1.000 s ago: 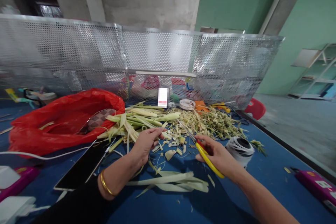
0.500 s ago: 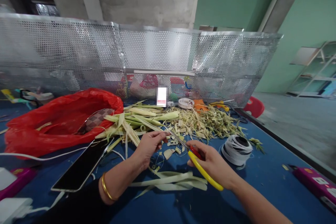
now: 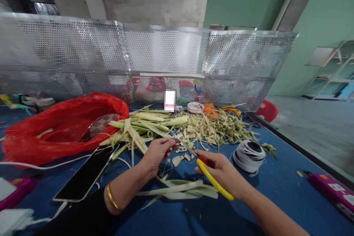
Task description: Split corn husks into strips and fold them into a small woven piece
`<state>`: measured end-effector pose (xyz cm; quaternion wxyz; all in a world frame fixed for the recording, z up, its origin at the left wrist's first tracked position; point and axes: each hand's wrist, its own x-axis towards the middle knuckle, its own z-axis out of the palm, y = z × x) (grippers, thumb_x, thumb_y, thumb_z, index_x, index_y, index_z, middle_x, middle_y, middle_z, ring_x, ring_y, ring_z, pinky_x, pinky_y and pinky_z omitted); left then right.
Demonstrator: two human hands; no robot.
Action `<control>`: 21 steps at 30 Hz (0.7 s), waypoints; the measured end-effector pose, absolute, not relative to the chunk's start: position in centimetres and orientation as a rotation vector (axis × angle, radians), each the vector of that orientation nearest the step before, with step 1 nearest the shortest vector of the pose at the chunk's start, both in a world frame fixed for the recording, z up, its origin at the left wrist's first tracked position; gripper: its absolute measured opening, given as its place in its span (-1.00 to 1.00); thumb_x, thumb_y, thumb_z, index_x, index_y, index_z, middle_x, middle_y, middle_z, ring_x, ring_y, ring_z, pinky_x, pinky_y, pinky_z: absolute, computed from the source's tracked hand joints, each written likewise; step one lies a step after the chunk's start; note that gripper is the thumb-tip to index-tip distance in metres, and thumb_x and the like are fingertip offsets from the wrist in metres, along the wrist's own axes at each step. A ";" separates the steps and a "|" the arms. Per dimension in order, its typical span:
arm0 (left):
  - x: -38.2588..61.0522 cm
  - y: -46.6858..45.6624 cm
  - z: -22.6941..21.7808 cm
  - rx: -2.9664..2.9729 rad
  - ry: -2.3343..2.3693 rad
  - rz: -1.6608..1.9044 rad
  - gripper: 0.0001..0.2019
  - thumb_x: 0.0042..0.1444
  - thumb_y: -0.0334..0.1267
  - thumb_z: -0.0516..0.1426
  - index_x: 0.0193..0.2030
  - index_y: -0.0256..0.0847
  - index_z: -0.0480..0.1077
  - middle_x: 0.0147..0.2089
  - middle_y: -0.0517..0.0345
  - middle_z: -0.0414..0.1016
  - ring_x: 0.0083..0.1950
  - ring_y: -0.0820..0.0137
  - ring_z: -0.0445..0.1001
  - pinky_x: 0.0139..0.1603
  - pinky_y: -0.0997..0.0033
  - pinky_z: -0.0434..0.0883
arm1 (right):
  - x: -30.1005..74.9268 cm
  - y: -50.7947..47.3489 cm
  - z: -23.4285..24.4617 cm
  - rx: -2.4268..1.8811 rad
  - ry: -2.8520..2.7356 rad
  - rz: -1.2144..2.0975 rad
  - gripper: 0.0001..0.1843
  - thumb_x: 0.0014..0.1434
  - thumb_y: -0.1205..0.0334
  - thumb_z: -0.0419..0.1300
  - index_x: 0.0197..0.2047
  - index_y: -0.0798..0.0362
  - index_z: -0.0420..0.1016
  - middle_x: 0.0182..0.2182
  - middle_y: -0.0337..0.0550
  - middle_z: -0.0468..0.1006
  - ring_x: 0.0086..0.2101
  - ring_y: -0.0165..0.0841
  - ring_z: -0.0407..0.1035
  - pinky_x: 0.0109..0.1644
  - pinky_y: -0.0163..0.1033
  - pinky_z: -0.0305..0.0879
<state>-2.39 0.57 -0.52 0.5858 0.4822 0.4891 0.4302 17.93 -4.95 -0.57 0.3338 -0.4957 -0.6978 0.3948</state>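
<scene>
My right hand (image 3: 218,169) grips a pair of scissors (image 3: 214,180) with one yellow and one red handle. The scissors' blades point up and left toward my left hand (image 3: 160,152), whose thumb and fingers are pinched together by the tips. Whatever lies in that pinch is too small to make out. Below both hands, several long pale green leaf strips (image 3: 182,190) lie on the blue table. Just beyond the fingers is a pile of green and yellowish husk leaves (image 3: 149,120), with small cut scraps (image 3: 200,129) to its right.
A red plastic bag (image 3: 24,140) gapes open at left, with a phone (image 3: 83,179) in front of it. Beside my right hand stands a spool of white ribbon (image 3: 249,156). A magenta box (image 3: 332,193) lies far right. A perforated metal screen (image 3: 166,51) closes the back.
The view has shifted very slightly. My right hand and the scissors sit a touch further left; my left hand keeps its pinch in the same place.
</scene>
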 end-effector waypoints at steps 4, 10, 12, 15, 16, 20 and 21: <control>-2.5 0.6 -0.4 1.110 1.143 0.987 -0.68 -0.09 -0.06 0.23 -0.28 -0.27 0.55 -0.47 0.20 0.39 -0.62 0.66 0.03 -0.60 0.54 -0.10 | 17.8 -4.9 -0.6 -1.287 -1.849 1.003 -0.66 0.07 0.07 0.19 -0.14 0.07 0.55 -0.50 -0.27 0.42 -0.49 -0.43 0.18 -0.41 -0.34 0.15; -2.8 0.4 1.0 1.115 1.070 0.975 -0.69 -0.07 -0.07 0.23 -0.26 -0.27 0.56 -0.38 0.14 0.44 -0.58 0.64 0.08 -0.58 0.54 -0.05 | 19.7 -3.6 -1.4 -1.579 -2.045 0.419 -0.60 0.11 0.12 0.13 0.02 0.01 0.47 -0.33 -0.16 0.54 -0.37 -0.30 0.39 -0.34 -0.31 0.23; -3.0 0.2 1.7 1.139 1.027 0.976 -0.70 -0.07 -0.15 0.24 -0.21 -0.26 0.55 -0.36 0.12 0.46 -0.55 0.63 0.12 -0.57 0.55 0.01 | 20.5 -3.0 -1.6 -1.750 -2.167 0.106 -0.57 0.11 0.17 0.13 0.07 -0.03 0.42 -0.22 -0.09 0.55 -0.31 -0.24 0.44 -0.33 -0.28 0.23; -3.2 -0.2 2.7 1.217 1.038 0.970 -0.67 -0.09 -0.22 0.25 -0.13 -0.25 0.52 -0.36 0.12 0.49 -0.53 0.60 0.20 -0.54 0.55 0.09 | 21.2 -2.4 -1.9 -1.866 -2.340 -0.130 -0.55 0.11 0.23 0.13 0.10 -0.03 0.36 -0.19 -0.05 0.53 -0.30 -0.22 0.46 -0.35 -0.28 0.21; -3.3 -0.4 3.1 1.252 1.054 0.966 -0.65 -0.09 -0.23 0.25 -0.10 -0.25 0.51 -0.36 0.13 0.50 -0.52 0.59 0.23 -0.53 0.54 0.12 | 21.2 -2.3 -1.9 -1.881 -2.377 -0.163 -0.56 0.10 0.23 0.13 0.08 -0.02 0.36 -0.21 -0.06 0.54 -0.31 -0.22 0.47 -0.36 -0.27 0.20; -3.2 -1.2 3.9 1.372 1.091 0.952 -0.62 -0.06 -0.23 0.23 -0.05 -0.23 0.45 -0.37 0.13 0.55 -0.50 0.54 0.33 -0.51 0.54 0.16 | 21.1 -2.8 -1.5 -1.823 -2.406 -0.240 -0.80 0.15 0.19 0.14 -0.17 0.04 0.48 -0.35 -0.07 0.51 -0.35 -0.24 0.44 -0.32 -0.23 0.23; -3.1 -1.4 4.0 1.384 1.097 0.950 -0.63 -0.06 -0.24 0.22 -0.05 -0.23 0.45 -0.37 0.13 0.56 -0.50 0.54 0.34 -0.50 0.54 0.17 | 21.1 -3.2 -1.2 -1.729 -2.368 -0.274 -0.82 0.19 0.19 0.12 -0.21 0.06 0.49 -0.35 -0.06 0.51 -0.33 -0.25 0.44 -0.27 -0.21 0.25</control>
